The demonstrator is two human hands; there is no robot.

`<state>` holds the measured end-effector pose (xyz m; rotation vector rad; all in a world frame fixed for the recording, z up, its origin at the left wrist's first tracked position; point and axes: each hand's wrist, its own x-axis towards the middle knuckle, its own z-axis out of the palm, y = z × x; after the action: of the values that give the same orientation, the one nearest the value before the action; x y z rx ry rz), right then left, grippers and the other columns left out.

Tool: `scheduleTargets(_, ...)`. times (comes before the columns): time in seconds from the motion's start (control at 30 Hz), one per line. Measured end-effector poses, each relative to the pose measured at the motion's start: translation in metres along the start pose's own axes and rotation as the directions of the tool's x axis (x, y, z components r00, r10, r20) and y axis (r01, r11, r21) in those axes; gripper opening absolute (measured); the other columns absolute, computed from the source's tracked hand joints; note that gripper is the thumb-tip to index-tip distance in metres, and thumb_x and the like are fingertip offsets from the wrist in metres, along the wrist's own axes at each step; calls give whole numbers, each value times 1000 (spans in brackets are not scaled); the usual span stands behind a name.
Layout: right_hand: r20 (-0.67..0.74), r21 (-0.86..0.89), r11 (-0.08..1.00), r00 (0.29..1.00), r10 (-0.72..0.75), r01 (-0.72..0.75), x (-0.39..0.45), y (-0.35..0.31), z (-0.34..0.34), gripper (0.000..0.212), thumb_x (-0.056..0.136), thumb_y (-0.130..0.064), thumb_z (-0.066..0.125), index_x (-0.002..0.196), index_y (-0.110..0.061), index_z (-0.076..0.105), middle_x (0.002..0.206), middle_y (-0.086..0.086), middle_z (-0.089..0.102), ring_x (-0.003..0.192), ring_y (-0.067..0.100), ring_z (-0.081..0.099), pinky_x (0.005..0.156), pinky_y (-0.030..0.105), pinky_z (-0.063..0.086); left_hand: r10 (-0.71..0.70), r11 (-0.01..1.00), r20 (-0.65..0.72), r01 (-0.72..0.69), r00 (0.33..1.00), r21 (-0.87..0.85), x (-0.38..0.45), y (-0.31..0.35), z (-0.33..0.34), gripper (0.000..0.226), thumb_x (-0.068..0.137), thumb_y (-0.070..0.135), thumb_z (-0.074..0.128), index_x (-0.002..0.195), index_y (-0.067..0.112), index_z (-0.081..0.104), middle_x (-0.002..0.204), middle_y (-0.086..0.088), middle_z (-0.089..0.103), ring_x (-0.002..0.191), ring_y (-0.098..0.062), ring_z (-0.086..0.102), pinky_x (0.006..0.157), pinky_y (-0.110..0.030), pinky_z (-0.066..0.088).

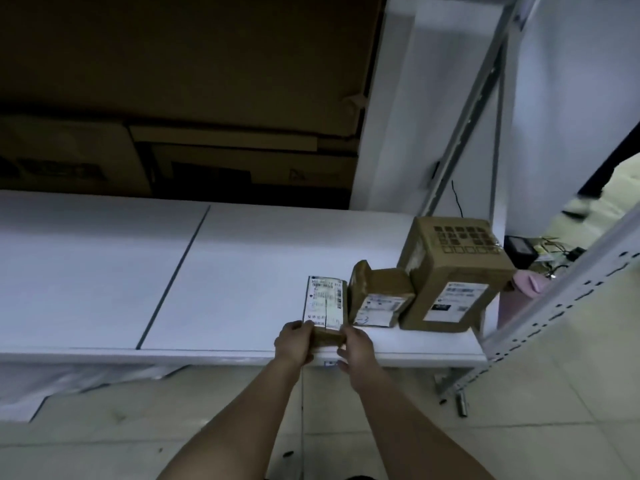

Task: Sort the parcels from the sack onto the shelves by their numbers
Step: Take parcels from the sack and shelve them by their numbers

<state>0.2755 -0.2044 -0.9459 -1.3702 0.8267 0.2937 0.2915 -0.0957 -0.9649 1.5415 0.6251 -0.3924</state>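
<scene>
Both hands grip the near end of a slim parcel (325, 306) lying on the white shelf (242, 271), left hand (294, 342) and right hand (356, 348) curled round its sides, just left of a small box (379, 299) and a bigger box (453, 271).

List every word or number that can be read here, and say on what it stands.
None can be read for certain.
Slim parcel held by both hands: white label, print blurred.
Middle parcel: label too small.
Big box: front label blurred; the top shows only a printed grid of squares.
</scene>
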Motion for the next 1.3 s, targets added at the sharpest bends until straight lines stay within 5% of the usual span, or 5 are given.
scheduleTargets(0.33,0,268,963,1000,18,-17,17,1,-1,28,97,-1,40,115,16,53,121,39,53,119,46,53,107,48,39,37,999,-8,-37,999,36,7,5,8,37,95,23,46,121,-1,58,122,-28,59,102,-39,59,86,-41,50)
scheduleTargets(0.7,-79,262,965,996,27,-5,19,4,-6,32,94,3,37,119,18,49,99,34,58,124,39,20,102,55,43,11,999,69,-9,998,-34,2,5,6,30,98,27,42,114,7,56,109,-13,60,91,-26,53,72,-30,45)
scheduleTargets(0.8,-114,146,988,992,59,-42,5,0,-10,16,95,-2,40,102,2,55,125,34,54,104,40,62,76,35,51,-24,999,39,25,999,-39,-8,7,-5,29,98,29,43,118,9,49,114,-14,53,99,-29,52,73,-31,42)
scheduleTargets(1.1,175,-496,850,937,301,-180,-131,-66,28,23,95,-19,47,113,-7,55,110,19,60,89,29,62,88,33,46,-252,967,-35,251,967,-35,-141,93,-113,21,98,28,47,110,10,45,112,-13,51,96,-27,54,83,-32,41)
scheduleTargets(1.3,292,-721,691,885,363,-45,-266,-155,97,16,92,-24,48,95,-9,55,83,5,57,62,19,51,60,23,37,-320,941,-113,301,941,-157,-269,188,-200,24,97,33,47,109,12,49,108,-9,54,93,-24,54,86,-32,41)
